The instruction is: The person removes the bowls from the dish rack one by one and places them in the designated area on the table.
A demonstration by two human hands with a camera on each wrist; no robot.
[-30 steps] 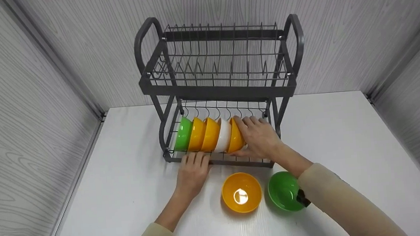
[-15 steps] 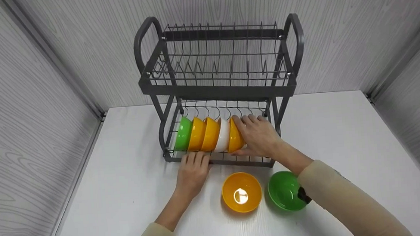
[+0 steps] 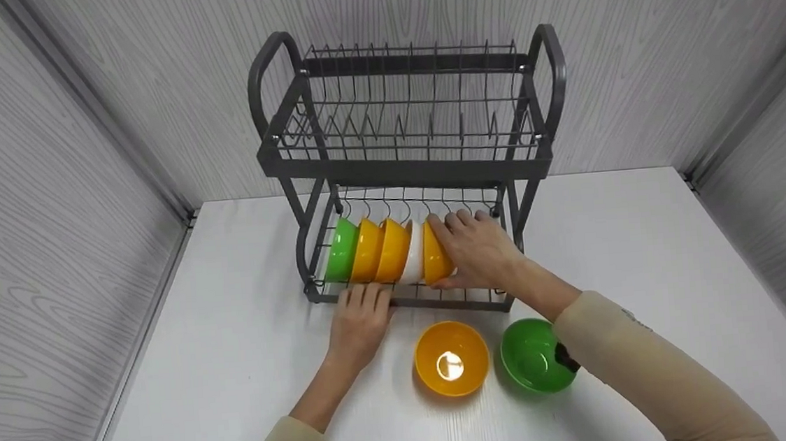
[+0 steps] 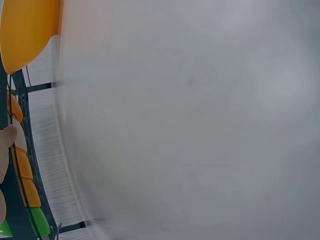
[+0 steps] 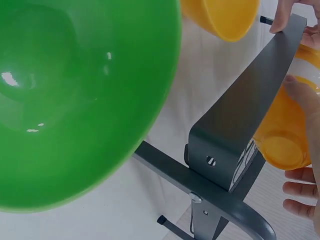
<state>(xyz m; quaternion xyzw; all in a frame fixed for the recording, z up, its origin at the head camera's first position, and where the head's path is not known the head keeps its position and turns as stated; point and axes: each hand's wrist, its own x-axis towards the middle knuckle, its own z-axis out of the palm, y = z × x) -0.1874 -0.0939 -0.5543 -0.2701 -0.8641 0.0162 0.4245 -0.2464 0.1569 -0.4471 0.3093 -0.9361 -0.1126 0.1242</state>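
Note:
In the head view my right hand point(image 3: 478, 250) grips the rightmost orange bowl point(image 3: 436, 256), which stands on its side on the lower tier of a dark dish rack point(image 3: 406, 170). In the right wrist view its thumb lies along the orange bowl point(image 5: 282, 135) and the other fingers reach past the far side. Left of it stand a white bowl point(image 3: 413, 255), two orange bowls point(image 3: 391, 252) and a green bowl point(image 3: 341, 252) in a row. My left hand point(image 3: 360, 325) holds the rack's lower front rail, fingers over the top.
On the white table point(image 3: 188, 377) before the rack lie an upright orange bowl point(image 3: 451, 358) and a green bowl point(image 3: 533, 356), partly under my right forearm. The rack's upper tier has wire dividers point(image 3: 399, 125). Grey wood-grain panels point(image 3: 48, 205) stand on three sides.
My right hand and its orange bowl have moved slightly left, nearer the white bowl. My left hand stays on the front rail.

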